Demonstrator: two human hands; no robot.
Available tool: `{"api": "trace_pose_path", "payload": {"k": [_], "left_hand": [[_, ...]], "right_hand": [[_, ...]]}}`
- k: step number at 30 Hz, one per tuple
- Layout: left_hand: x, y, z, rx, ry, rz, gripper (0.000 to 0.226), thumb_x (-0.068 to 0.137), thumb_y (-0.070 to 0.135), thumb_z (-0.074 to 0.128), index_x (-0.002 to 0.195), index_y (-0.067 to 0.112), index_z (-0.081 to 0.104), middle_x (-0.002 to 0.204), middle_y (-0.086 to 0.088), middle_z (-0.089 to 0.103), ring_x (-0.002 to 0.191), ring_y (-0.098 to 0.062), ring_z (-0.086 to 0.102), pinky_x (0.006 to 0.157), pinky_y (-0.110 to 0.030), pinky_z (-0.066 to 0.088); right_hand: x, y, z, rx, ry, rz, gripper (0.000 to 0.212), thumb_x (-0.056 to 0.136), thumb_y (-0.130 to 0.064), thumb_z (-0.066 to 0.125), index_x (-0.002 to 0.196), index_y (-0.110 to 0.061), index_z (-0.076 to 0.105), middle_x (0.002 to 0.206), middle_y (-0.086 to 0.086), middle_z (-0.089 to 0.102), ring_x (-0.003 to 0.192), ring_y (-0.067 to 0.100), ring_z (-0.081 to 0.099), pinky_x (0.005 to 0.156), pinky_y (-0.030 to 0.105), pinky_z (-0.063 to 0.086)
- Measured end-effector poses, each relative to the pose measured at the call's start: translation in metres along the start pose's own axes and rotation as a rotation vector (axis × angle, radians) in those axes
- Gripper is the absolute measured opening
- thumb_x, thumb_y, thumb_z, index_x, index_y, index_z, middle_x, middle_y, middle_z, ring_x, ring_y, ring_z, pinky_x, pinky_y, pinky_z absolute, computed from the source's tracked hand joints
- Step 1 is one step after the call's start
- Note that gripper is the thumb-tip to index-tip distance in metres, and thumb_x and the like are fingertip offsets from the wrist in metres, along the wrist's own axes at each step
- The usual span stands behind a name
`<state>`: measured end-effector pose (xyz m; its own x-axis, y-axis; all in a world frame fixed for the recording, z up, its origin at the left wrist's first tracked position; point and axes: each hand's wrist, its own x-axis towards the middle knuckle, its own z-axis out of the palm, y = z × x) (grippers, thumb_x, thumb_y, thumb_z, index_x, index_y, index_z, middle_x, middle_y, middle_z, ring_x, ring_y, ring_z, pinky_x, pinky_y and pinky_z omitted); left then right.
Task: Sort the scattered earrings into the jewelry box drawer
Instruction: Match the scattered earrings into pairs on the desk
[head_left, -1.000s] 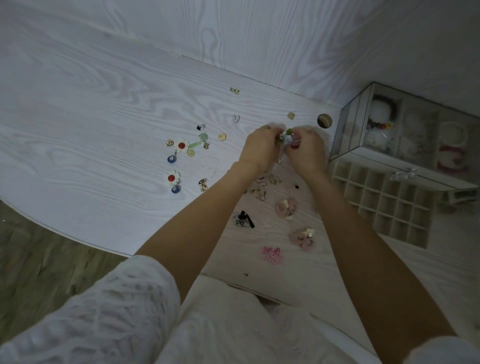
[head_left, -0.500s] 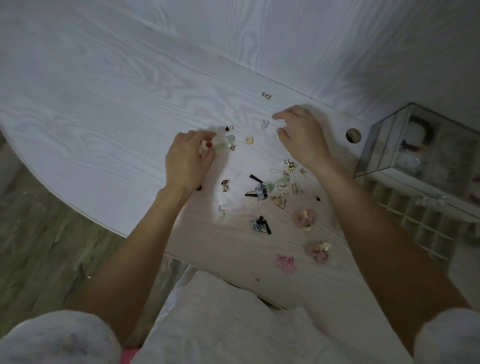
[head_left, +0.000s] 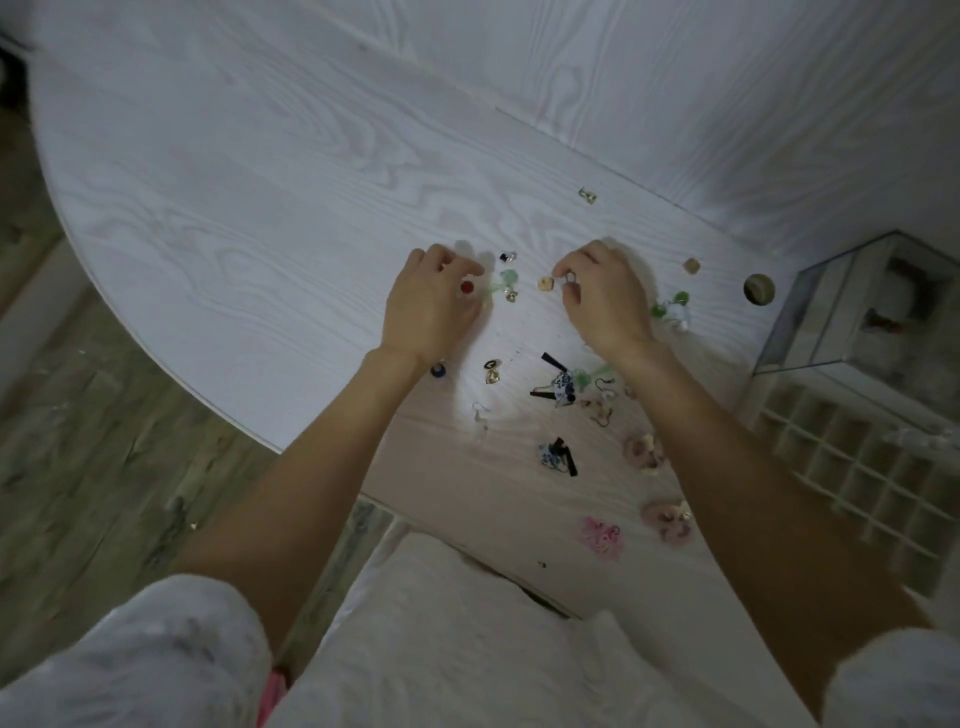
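Observation:
Several small earrings lie scattered on the white wood-grain table (head_left: 260, 218). My left hand (head_left: 428, 304) has its fingers curled round a red round earring (head_left: 467, 286). My right hand (head_left: 602, 296) pinches a small silver earring (head_left: 570, 278) next to a gold square stud (head_left: 545, 282). A green-and-white flower earring (head_left: 672, 309) lies just right of my right hand. The jewelry box (head_left: 852, 312) stands at the right edge, its drawer (head_left: 857, 462) of small square compartments pulled out toward me.
Black-and-blue bow earrings (head_left: 558, 387) (head_left: 558, 454), pink fluffy ones (head_left: 644, 451) (head_left: 667, 519) and a pink lace piece (head_left: 601, 536) lie between my forearms. A cable hole (head_left: 759, 289) sits by the box. A gold stud (head_left: 587, 195) lies far back near the wall.
My hands parted from one spot near the box. The left moved to the red earring and closed on it; the right came down and pinched a small silver earring.

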<state>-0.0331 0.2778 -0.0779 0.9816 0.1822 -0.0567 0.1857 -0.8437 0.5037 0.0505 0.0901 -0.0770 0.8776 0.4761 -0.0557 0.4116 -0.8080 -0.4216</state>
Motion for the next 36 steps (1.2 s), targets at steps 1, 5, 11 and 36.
{"api": "trace_pose_path", "payload": {"k": [1, 5, 11, 36], "left_hand": [[0.005, 0.003, 0.002, 0.022, -0.014, 0.039, 0.028, 0.08, 0.015, 0.062, 0.108, 0.014, 0.065, 0.104, -0.012, 0.06, 0.096, -0.031, 0.051, 0.076, -0.034, 0.04], [0.021, 0.012, 0.007, 0.104, -0.043, 0.099, 0.019, 0.087, 0.02, 0.054, 0.101, 0.019, 0.067, 0.093, -0.009, 0.063, 0.086, -0.032, 0.055, 0.074, -0.035, 0.035], [0.015, 0.013, 0.011, 0.11, 0.017, 0.087, 0.018, 0.089, 0.028, 0.054, 0.088, 0.017, 0.068, 0.076, -0.007, 0.063, 0.08, -0.03, 0.054, 0.073, -0.031, 0.027], [-0.01, 0.063, 0.044, 0.046, -0.039, 0.174, 0.017, 0.082, 0.004, 0.054, 0.092, 0.003, 0.068, 0.086, -0.018, 0.064, 0.076, -0.035, 0.056, 0.064, -0.036, 0.04]], "right_hand": [[0.0, 0.0, 0.0, 0.004, -0.002, 0.0, 0.02, 0.088, -0.001, 0.052, 0.103, -0.006, 0.064, 0.11, 0.011, 0.058, 0.103, 0.027, 0.05, 0.075, 0.032, 0.044], [0.002, 0.005, -0.007, 0.047, -0.073, -0.013, 0.023, 0.087, 0.0, 0.053, 0.105, -0.007, 0.064, 0.112, 0.011, 0.056, 0.106, 0.026, 0.049, 0.08, 0.024, 0.037], [-0.026, 0.018, -0.035, 0.133, -0.063, 0.011, 0.02, 0.086, -0.003, 0.059, 0.103, -0.012, 0.065, 0.104, 0.007, 0.061, 0.094, 0.02, 0.054, 0.078, 0.024, 0.041], [-0.03, 0.005, -0.015, 0.054, -0.035, 0.217, 0.023, 0.089, -0.013, 0.059, 0.111, -0.011, 0.061, 0.11, 0.01, 0.06, 0.087, 0.02, 0.061, 0.079, 0.033, 0.052]]}}
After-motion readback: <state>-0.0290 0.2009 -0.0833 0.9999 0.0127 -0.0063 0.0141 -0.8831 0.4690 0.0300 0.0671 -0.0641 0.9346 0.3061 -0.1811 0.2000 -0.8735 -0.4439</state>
